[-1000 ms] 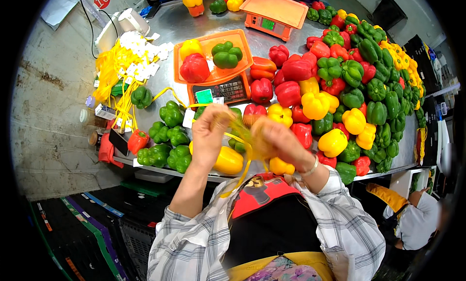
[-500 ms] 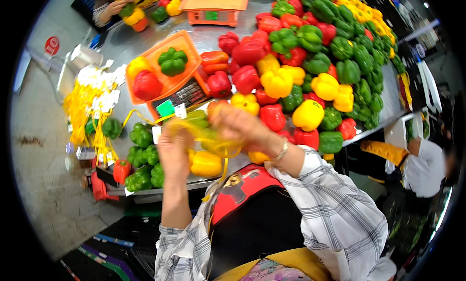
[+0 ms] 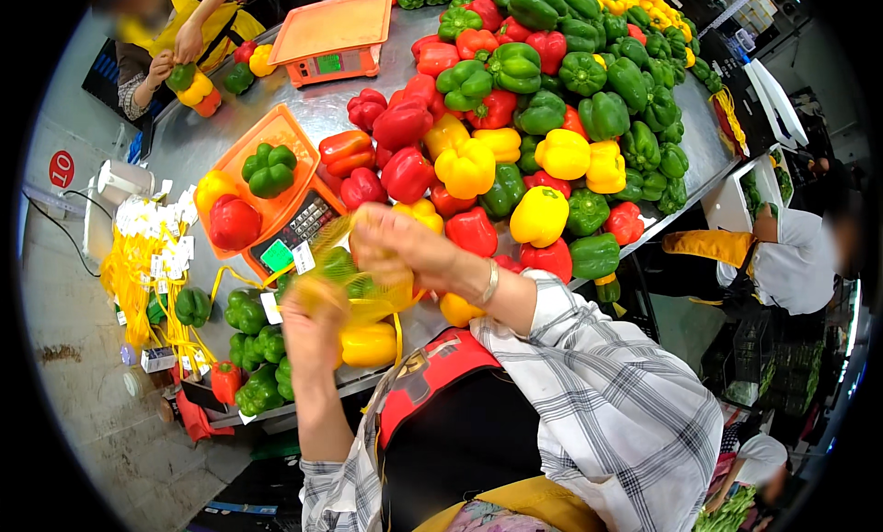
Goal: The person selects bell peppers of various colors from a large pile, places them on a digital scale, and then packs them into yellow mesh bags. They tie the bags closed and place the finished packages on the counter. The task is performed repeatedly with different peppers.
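Observation:
A yellow mesh bag (image 3: pixel 375 297) is stretched between my two hands, blurred by motion. My left hand (image 3: pixel 311 325) is closed on its near left side. On its far right side my right hand (image 3: pixel 400 245) grips the mesh with curled fingers. Green shows through the netting, but I cannot tell whether that pepper is inside or behind. Just below the bag lies a yellow bell pepper (image 3: pixel 369 345). Beyond my hands, an orange scale (image 3: pixel 299 132) carries a green pepper (image 3: pixel 269 171), a red pepper (image 3: pixel 235 223) and a yellow one.
A large heap of peppers (image 3: pixel 552 118) covers the table's right side. Several green peppers (image 3: pixel 260 391) line the near left edge. Yellow mesh bags with white tags (image 3: pixel 138 265) hang at the left. Across the table stands another orange scale (image 3: pixel 331 35), near a co-worker's hands (image 3: pixel 184 49) holding peppers.
The view has shifted, so the table contents appear further left and lower. Both hands still hold the mesh bag, which now looks more spread out between them.

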The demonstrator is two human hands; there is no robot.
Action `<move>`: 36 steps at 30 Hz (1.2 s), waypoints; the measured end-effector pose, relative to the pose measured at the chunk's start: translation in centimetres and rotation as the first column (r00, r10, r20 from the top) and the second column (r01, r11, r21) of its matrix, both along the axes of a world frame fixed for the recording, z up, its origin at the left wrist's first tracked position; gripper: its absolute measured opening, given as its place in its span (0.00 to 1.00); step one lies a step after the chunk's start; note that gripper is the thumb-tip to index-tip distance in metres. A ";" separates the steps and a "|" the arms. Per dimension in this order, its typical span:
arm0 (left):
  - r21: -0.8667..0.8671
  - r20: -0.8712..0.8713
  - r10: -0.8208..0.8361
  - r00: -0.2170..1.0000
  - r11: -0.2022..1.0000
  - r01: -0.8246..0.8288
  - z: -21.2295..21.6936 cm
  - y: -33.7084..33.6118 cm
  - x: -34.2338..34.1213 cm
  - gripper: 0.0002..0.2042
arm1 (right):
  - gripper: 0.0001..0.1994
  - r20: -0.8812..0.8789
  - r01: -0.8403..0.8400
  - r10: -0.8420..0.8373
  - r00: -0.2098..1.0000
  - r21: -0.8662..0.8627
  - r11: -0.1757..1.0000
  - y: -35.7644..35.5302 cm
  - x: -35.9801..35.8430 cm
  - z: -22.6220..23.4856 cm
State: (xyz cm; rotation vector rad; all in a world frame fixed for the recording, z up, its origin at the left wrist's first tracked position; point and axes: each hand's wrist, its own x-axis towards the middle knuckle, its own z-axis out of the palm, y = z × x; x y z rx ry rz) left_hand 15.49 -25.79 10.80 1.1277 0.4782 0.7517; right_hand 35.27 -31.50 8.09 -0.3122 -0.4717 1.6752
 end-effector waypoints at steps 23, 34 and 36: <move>-0.392 0.074 0.290 0.954 0.888 -0.240 -1.2 2.3 0.2 0.08 | 0.19 0.478 -0.207 0.274 0.834 -0.190 0.960 -2.8 -3.4 1.2; -0.817 0.026 0.133 0.991 0.574 -0.055 0.1 -3.9 0.8 0.10 | 0.14 -0.110 0.098 -0.135 0.985 -0.290 0.952 0.0 -0.5 -2.8; -0.604 0.338 0.044 0.940 0.776 0.180 -4.0 -2.3 -1.8 0.06 | 0.14 -0.367 -0.223 0.170 0.915 -0.108 0.969 0.4 -1.0 -1.8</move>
